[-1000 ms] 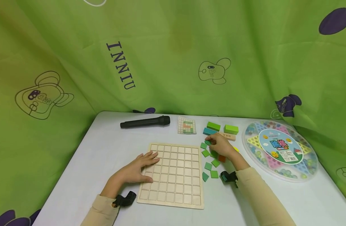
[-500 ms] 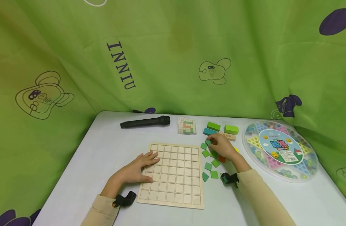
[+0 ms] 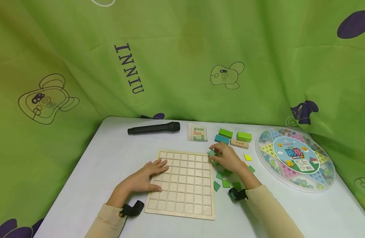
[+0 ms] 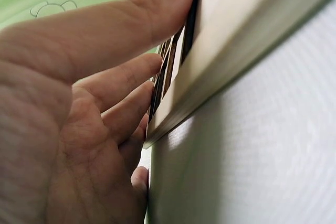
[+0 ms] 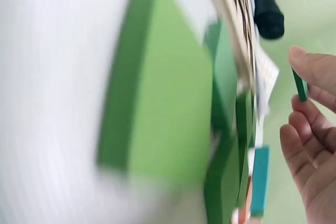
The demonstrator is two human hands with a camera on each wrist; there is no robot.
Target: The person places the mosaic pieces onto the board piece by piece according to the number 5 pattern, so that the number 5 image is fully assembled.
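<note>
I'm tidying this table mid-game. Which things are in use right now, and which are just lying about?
In use:
left hand pressing flat on the wooden grid board
right hand pinching a green tile
loose green tiles
pattern card

Lying about:
black microphone
coloured blocks
round marble game

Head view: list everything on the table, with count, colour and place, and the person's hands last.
grid board: one, pale wood, front centre of the table, cells bare
microphone: one, black, rear left
pattern card: one, white with coloured squares, behind the board
long blocks: four, two green, one blue, one wood-coloured, rear right of the card
loose tiles: several, green, plus a yellow one, right of the board
round marble game: one, clear lid, far right
table: one, white
left hand: flat on the board's left edge
right hand: pinches a green tile at the board's rear right corner
</note>
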